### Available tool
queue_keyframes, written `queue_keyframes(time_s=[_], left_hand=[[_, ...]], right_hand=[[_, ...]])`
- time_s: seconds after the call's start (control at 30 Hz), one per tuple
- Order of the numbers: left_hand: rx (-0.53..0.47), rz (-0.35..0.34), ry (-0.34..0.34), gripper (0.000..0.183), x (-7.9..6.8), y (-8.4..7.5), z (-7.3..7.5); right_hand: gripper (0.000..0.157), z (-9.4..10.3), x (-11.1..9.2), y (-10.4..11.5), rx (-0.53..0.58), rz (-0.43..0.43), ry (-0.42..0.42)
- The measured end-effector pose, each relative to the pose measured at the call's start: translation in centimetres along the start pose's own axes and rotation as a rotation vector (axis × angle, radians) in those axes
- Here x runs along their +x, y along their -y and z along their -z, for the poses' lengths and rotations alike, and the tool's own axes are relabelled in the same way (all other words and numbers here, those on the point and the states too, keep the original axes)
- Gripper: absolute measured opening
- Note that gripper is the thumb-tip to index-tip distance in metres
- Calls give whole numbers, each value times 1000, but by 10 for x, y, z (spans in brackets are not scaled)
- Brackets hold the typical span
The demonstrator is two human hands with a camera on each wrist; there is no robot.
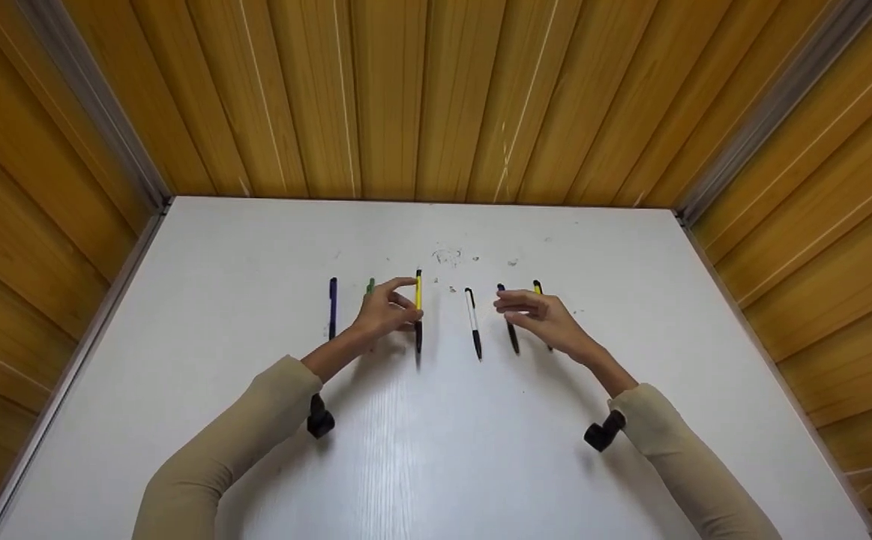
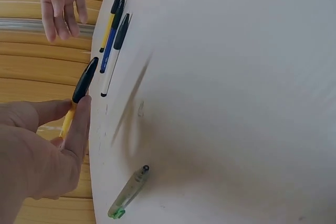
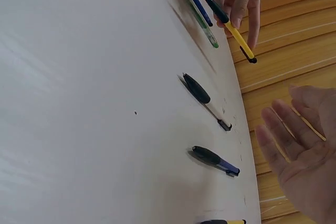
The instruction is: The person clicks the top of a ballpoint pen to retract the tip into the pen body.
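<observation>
My left hand (image 1: 385,309) pinches a yellow pen with a black grip (image 1: 418,291) between thumb and fingers. In the right wrist view that pen (image 3: 239,38) is raised off the table, its shadow apart from it. Beneath the left hand lies a clear pen with green parts (image 2: 128,192). My right hand (image 1: 544,315) hovers with relaxed fingers over a blue pen with a black grip (image 3: 215,160) and holds nothing. A second yellow pen (image 1: 537,286) is partly hidden behind that hand. Between the hands rests a white pen with a black grip (image 1: 472,315).
A dark blue pen (image 1: 333,304) lies at the left end of the row. The white table (image 1: 436,450) has dark smudges (image 1: 447,257) behind the pens. Yellow wood-look panels (image 1: 391,105) rise at the back and both sides.
</observation>
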State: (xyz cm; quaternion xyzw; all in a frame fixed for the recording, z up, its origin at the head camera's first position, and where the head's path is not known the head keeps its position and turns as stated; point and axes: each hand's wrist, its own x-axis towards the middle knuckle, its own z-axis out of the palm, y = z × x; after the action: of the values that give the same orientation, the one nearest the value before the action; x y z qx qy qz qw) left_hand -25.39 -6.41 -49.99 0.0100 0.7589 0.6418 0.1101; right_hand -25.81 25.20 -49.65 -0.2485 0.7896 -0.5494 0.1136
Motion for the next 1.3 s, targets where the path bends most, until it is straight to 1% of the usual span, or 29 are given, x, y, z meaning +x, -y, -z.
queue_keyframes(time_s=[0.17, 0.27, 0.4, 0.5, 0.63, 0.77, 0.87, 1.03, 1.13, 1.23, 1.3], left_hand=[[107, -6, -4, 62, 9, 4, 0], [172, 11, -6, 61, 15, 5, -3], [318, 6, -17, 61, 19, 6, -8], [465, -24, -36, 57, 22, 8, -12], [584, -51, -55, 52, 25, 8, -15], [600, -67, -66, 50, 27, 9, -15], [592, -80, -66, 50, 28, 10, -14], [518, -86, -57, 50, 24, 9, -11], [463, -95, -71, 46, 21, 8, -10], [433, -128, -79, 44, 18, 5, -13], [418, -152, -55, 45, 17, 3, -17]], right_hand=[[44, 6, 0, -2, 12, -57, -22], [44, 10, 0, -6, 20, -80, -39], [46, 13, 0, -11, 36, -103, -60], [47, 14, 1, -13, 51, -111, -60], [47, 16, 2, -16, 63, -111, -58], [47, 18, 4, -17, 67, -111, -68], [47, 19, 6, -18, 69, -113, -69], [48, 21, 7, -20, 75, -118, -63], [50, 23, 6, -21, 86, -121, -62], [50, 28, 4, -21, 82, -122, -72], [50, 32, 2, -21, 62, -123, -84]])
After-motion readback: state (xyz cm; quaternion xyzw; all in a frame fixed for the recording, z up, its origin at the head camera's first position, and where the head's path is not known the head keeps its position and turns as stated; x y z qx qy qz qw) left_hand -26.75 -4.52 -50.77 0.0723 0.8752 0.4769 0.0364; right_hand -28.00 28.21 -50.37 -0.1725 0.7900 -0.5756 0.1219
